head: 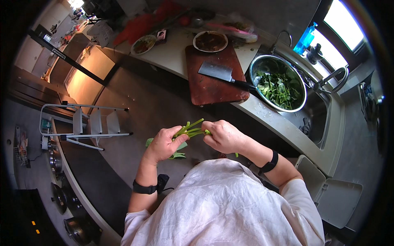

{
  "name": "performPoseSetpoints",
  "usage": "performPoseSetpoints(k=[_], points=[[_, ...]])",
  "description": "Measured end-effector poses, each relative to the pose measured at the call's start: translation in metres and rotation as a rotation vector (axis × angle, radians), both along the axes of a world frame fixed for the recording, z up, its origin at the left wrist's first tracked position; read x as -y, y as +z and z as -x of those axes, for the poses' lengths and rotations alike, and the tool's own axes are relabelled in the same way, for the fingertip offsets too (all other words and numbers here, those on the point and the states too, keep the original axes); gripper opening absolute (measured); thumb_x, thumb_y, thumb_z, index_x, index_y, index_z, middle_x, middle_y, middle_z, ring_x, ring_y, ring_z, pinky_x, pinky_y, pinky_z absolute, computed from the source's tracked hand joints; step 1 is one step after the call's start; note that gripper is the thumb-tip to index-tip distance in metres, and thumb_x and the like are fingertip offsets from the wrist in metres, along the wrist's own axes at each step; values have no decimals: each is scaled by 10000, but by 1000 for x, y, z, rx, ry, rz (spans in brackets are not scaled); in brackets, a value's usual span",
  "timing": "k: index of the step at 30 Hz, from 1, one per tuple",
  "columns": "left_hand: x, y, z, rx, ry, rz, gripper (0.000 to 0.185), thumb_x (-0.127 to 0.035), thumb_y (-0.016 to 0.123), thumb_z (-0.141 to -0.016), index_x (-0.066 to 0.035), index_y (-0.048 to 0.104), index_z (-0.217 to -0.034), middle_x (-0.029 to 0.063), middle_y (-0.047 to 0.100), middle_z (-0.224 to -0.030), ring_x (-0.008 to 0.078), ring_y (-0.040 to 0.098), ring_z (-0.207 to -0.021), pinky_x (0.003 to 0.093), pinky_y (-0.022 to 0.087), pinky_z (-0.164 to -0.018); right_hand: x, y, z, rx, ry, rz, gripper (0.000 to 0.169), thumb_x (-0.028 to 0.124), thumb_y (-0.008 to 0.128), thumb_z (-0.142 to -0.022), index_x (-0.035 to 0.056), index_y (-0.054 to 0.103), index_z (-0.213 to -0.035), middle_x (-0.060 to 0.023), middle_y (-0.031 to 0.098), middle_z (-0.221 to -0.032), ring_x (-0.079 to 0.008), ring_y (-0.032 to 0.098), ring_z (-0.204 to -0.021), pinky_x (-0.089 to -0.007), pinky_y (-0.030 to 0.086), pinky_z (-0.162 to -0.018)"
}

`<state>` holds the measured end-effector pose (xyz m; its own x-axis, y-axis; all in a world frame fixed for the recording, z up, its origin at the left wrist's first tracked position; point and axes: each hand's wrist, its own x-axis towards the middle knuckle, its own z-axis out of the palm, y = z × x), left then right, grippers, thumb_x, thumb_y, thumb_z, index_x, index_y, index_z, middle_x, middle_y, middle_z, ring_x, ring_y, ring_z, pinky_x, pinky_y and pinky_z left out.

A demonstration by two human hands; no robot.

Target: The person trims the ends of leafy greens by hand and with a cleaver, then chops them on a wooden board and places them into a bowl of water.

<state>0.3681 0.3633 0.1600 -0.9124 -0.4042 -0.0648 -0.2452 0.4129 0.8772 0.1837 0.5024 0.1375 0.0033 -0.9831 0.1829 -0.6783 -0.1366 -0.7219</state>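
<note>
My left hand (167, 142) is closed round a small bunch of green leafy stems (193, 129), whose leaves hang below the fist. The fingers of my right hand (222, 136) pinch the stem ends just to the right; a short green piece shows at the fingertips. Water drops wet both hands. Beyond them, a metal bowl (303, 101) of leafy greens (280, 92) stands at the sink's edge. A cleaver (217, 71) lies flat on a reddish-brown cutting board (212, 92), its black handle reaching to the bowl's rim.
Behind the board stand a plate of dark food (211, 41) and a plate of mixed food (143, 45). The sink (320, 123) and its faucet (334, 77) are at the right. An open-lidded bin (338, 200) is at the lower right, a folding step ladder (92, 123) at the left.
</note>
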Motion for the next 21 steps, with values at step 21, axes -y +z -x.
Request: performPoseSetpoints(k=[21], points=[[-27,-37,66,-174,218,-84,264,-223,709,-874,-11,583,-970,13,614,-798,83,545,-734,262,468,-675,-10,-13,62,1118,118,-391,201,184,409,-961,33,531,-909,-2,450,-659,-98,420,-560,-261,373,-510]])
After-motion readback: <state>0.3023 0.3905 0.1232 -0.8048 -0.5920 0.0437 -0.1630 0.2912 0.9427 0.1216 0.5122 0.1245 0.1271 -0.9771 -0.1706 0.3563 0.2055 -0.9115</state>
